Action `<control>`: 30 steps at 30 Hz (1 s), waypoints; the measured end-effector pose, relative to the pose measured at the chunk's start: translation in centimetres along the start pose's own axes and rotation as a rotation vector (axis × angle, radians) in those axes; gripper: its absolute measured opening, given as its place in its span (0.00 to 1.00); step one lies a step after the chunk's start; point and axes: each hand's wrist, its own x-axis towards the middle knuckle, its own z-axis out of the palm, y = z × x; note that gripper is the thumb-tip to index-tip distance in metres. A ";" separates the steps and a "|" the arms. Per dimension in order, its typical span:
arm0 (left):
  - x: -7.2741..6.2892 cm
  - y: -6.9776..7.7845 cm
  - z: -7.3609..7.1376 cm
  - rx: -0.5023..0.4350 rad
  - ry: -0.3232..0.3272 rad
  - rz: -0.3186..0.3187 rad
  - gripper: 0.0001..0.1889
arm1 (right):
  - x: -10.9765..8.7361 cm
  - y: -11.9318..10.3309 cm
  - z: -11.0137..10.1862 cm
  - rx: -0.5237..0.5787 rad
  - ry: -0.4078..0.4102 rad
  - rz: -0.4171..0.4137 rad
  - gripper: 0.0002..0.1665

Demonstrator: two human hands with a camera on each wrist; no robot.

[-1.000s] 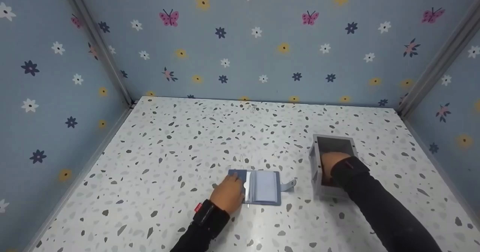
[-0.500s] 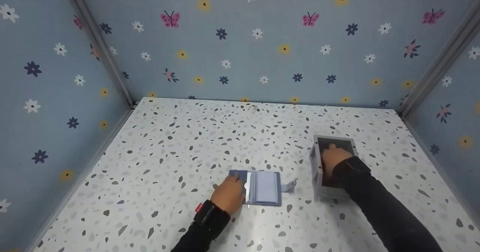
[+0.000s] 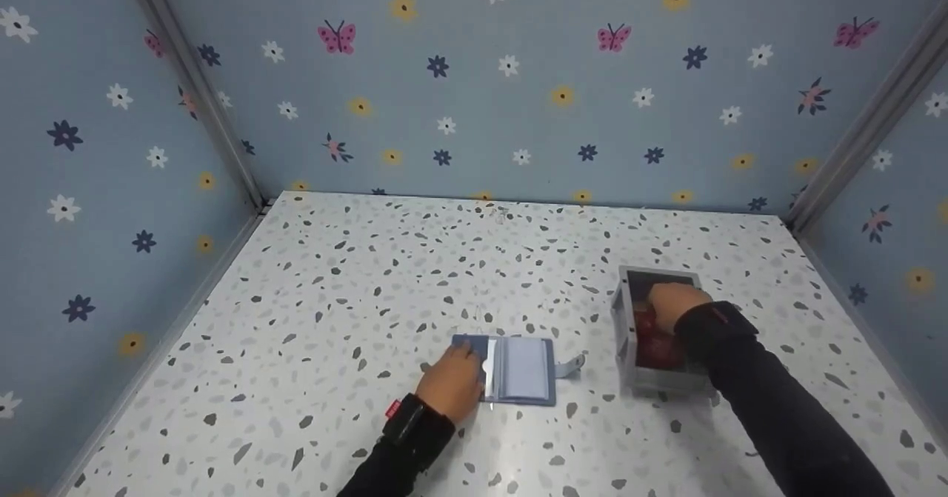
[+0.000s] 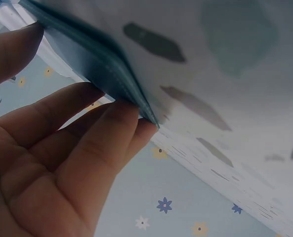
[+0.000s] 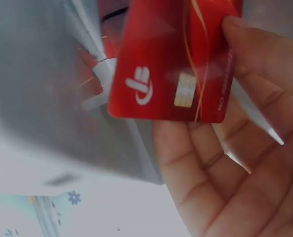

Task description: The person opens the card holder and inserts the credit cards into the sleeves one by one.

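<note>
Shifting rightward, right hand (image 3: 677, 307) pinches red card (image 5: 158, 59); left hand (image 3: 452, 382), fingers extended, touches wallet (image 3: 526, 369).

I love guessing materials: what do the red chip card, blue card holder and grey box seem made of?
Red chip card: probably glossy plastic, from its sheen and stiff, flat shape.
Blue card holder: smooth leather or imitation leather, perhaps, given stitch-like marks along its edge.
Grey box: smooth, plain walls, so maybe plastic or painted wood.

The blue wallet (image 3: 518, 369) lies open on the worktop (image 3: 370, 260), well apart from the back edge, pale sleeves showing, strap pointing toward the right edge. The red card (image 5: 171, 64), chip showing, is held at the grey box (image 3: 626, 334).
</note>
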 end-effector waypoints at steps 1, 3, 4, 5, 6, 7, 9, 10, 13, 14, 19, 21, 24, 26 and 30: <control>0.0 0.0 0.0 -0.005 -0.007 -0.002 0.20 | -0.1 0.1 -0.2 0.017 -0.015 0.000 0.06; 0.0 0.0 0.0 -0.011 -0.015 -0.007 0.20 | -0.4 0.3 -0.6 0.044 -0.037 -0.010 0.06; 0.1 0.0 0.0 -0.013 -0.017 -0.008 0.20 | -0.6 0.4 -0.8 0.053 -0.040 -0.019 0.06; 0.1 0.0 0.0 -0.012 -0.016 -0.009 0.20 | -0.7 0.6 -1.0 0.058 -0.041 -0.026 0.06; 0.1 0.0 0.0 -0.012 -0.018 -0.011 0.20 | -0.8 0.7 -1.1 0.064 -0.041 -0.027 0.06; 0.1 0.0 0.0 -0.013 -0.018 -0.012 0.20 | -0.9 0.9 -1.3 0.070 -0.037 -0.025 0.06; 0.1 0.0 0.1 -0.013 -0.014 -0.012 0.20 | -1.2 1.1 -1.7 0.080 -0.018 -0.011 0.06; 0.2 0.0 0.2 -0.015 -0.016 -0.013 0.21 | -1.4 1.2 -1.9 0.085 0.000 0.005 0.07; 0.2 0.0 0.2 -0.023 -0.027 -0.023 0.22 | -2.0 1.4 -2.8 0.127 0.064 0.058 0.09; 0.3 -0.1 0.2 -0.026 -0.029 -0.027 0.22 | -2.3 1.5 -3.1 0.145 0.087 0.071 0.10; 0.3 -0.1 0.1 -0.041 -0.051 -0.041 0.22 | -3.3 1.6 -4.7 0.241 0.191 0.074 0.12; 0.3 -0.1 0.1 -0.044 -0.060 -0.043 0.22 | -3.6 1.5 -5.2 0.267 0.222 0.078 0.11; 0.3 -0.1 0.1 -0.048 -0.063 -0.048 0.22 | -3.8 1.1 -5.5 0.305 0.254 0.088 0.08; 0.2 -0.1 0.1 -0.044 -0.058 -0.047 0.22 | -3.8 0.6 -5.5 0.341 0.268 0.093 0.11; 0.2 0.0 0.1 -0.034 -0.042 -0.042 0.22 | -3.7 -0.5 -5.2 0.411 0.275 0.076 0.16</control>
